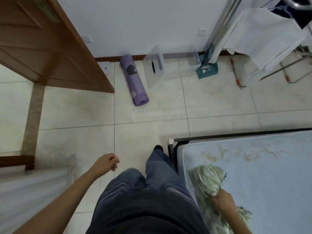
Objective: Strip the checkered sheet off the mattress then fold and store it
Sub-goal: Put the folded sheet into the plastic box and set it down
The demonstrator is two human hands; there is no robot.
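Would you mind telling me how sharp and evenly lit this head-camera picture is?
Head view: soft, even light; wide-angle bending along the door and bed frame; blur smears the left hand, the bunched sheet in the right hand's grip, and the lower-left corner.

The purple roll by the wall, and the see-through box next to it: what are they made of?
The purple roll looks like matte foam: its end shows a thick, soft layer wound round a hole. The see-through box seems to be hard, glossy plastic, since the floor tiles show through its walls.
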